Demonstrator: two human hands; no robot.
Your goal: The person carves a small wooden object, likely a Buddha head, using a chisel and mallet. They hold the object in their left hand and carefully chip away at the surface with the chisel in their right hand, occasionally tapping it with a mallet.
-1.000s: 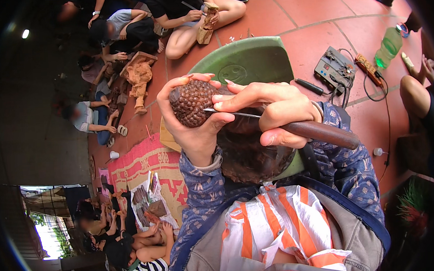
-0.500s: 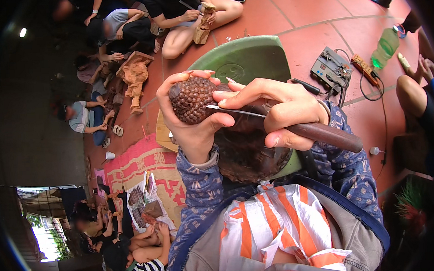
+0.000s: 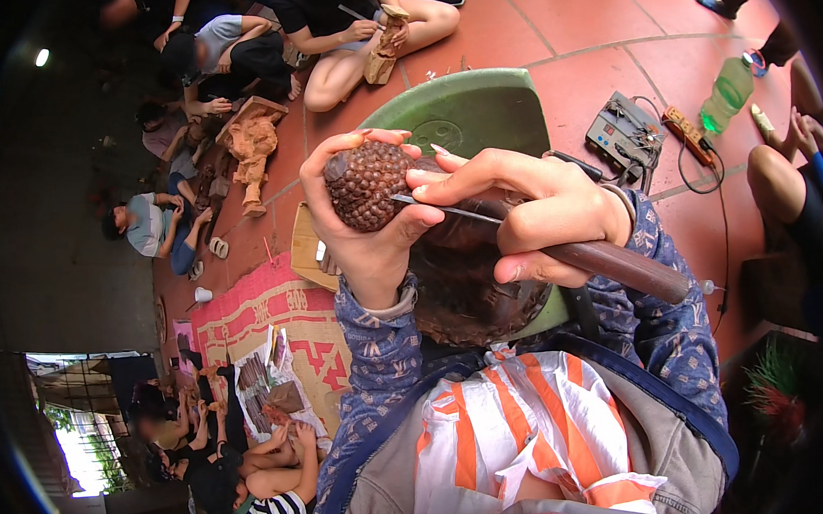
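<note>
My left hand is closed around the knobby end of a dark brown wood carving, which is covered in rows of small round bumps. The carving's broader, smooth dark part lies below, partly behind my hands. In my right hand is a carving knife with a thick, dark wooden handle and a thin metal blade. Its tip rests at the edge of the bumps, beside my left thumb. My right fingertips guide the blade close to its tip and touch the carving.
A green plastic seat is under the carving. To the right are a grey electrical box, an orange power strip with cables and a green bottle. Several people sit at left; a reddish wood carving stands near them, beyond a patterned mat.
The view has shifted very slightly. Both hands keep their grip on the carving and the knife, and the blade has tilted a little at the same spot.
</note>
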